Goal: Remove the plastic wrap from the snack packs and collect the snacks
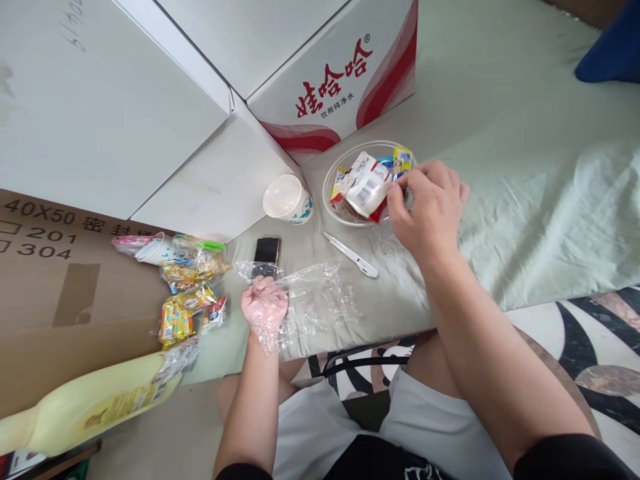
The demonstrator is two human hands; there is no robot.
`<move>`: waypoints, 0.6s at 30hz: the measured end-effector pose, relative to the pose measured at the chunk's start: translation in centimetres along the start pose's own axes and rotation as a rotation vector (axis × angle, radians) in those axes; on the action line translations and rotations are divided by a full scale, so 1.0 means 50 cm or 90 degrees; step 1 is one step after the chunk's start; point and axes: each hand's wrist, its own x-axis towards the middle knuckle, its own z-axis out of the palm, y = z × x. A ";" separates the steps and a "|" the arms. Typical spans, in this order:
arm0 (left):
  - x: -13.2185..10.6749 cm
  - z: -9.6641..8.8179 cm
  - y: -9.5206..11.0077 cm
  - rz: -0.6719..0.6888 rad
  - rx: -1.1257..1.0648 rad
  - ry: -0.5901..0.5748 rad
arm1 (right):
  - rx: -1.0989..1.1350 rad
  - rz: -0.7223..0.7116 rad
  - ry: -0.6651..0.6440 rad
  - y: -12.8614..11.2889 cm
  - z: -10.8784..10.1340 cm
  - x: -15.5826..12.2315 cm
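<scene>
My left hand (265, 307) is closed, fingers curled, with a crinkled clear plastic bag (320, 287) around it and spreading to its right. A dark-screened phone (267, 252) lies just beyond the knuckles. At the right rim of a clear round bowl (333, 208), my right hand (430, 207) has its thumb and fingers drawn together; what is between them is hidden. Several snack packets fill the bowl, among them a white packet with a barcode (367, 183) and a yellow packet (403, 160). A white utility knife (351, 255) rests between my hands.
A white paper cup (287, 199) stands left of the bowl. Behind are white cartons, one with red lettering (335, 80). To the left lie wrapped snacks (193, 293), a brown carton (75, 287) and a pale yellow bottle (105, 403). A light green cloth (500, 220) covers the surface.
</scene>
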 end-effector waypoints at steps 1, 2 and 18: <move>0.000 0.000 0.000 -0.001 0.001 0.001 | 0.002 -0.010 -0.006 0.003 0.000 -0.002; 0.000 0.000 0.000 -0.004 -0.001 -0.001 | -0.003 -0.015 -0.001 0.008 0.001 -0.003; -0.046 0.033 0.005 0.009 0.126 0.002 | 0.340 -0.311 -0.173 -0.079 0.023 -0.142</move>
